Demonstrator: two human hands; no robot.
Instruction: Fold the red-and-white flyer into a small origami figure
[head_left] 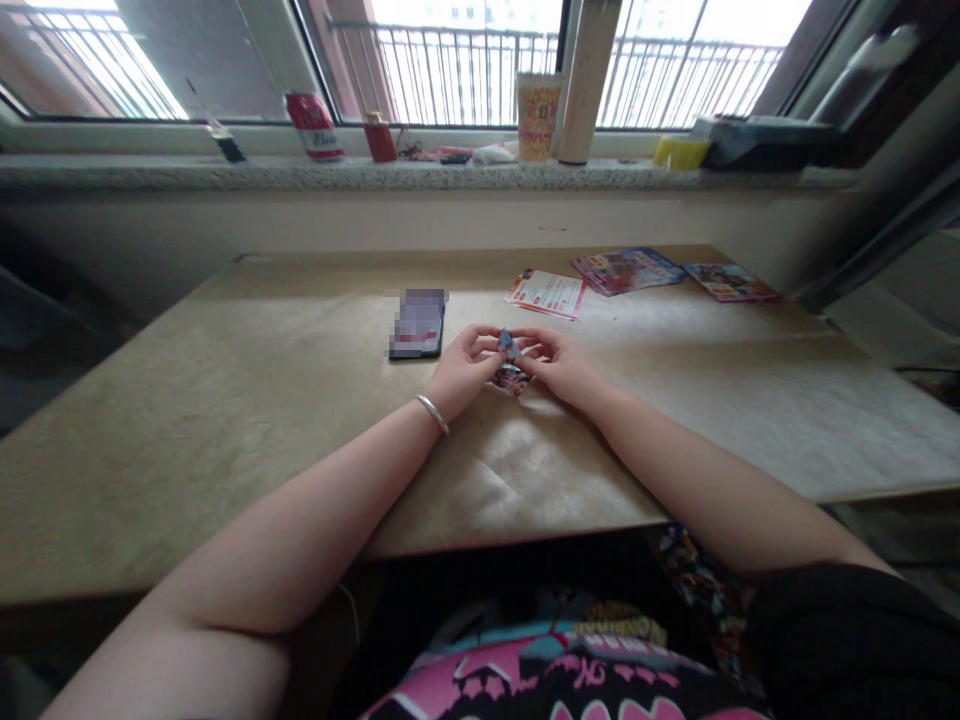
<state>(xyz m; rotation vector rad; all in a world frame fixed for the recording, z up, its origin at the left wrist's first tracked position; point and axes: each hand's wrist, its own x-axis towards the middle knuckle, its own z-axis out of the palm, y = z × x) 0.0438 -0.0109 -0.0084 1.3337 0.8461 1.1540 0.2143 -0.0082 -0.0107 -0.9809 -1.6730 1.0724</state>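
Near the middle of the table, a small folded piece of colourful printed paper (pixel 511 378) is pinched between my two hands. My left hand (pixel 474 360) has its thumb and fingers closed on the paper's left side, and a silver bangle circles that wrist. From the right, my right hand (pixel 559 362) grips the other side with thumb and fingers. A bluish folded point of the paper rises between the fingertips. Fingers hide part of the folds. Left of my left hand lies a phone (pixel 420 325), its screen partly blurred.
Behind my hands lie a white printed sheet (pixel 547 292), a stack of colourful printed sheets (pixel 630 270) and another printed sheet (pixel 731 282). The windowsill (pixel 450 174) holds a red can (pixel 313 127), a red bottle (pixel 380 138), a patterned cup (pixel 537 118) and a yellow object (pixel 681 152).
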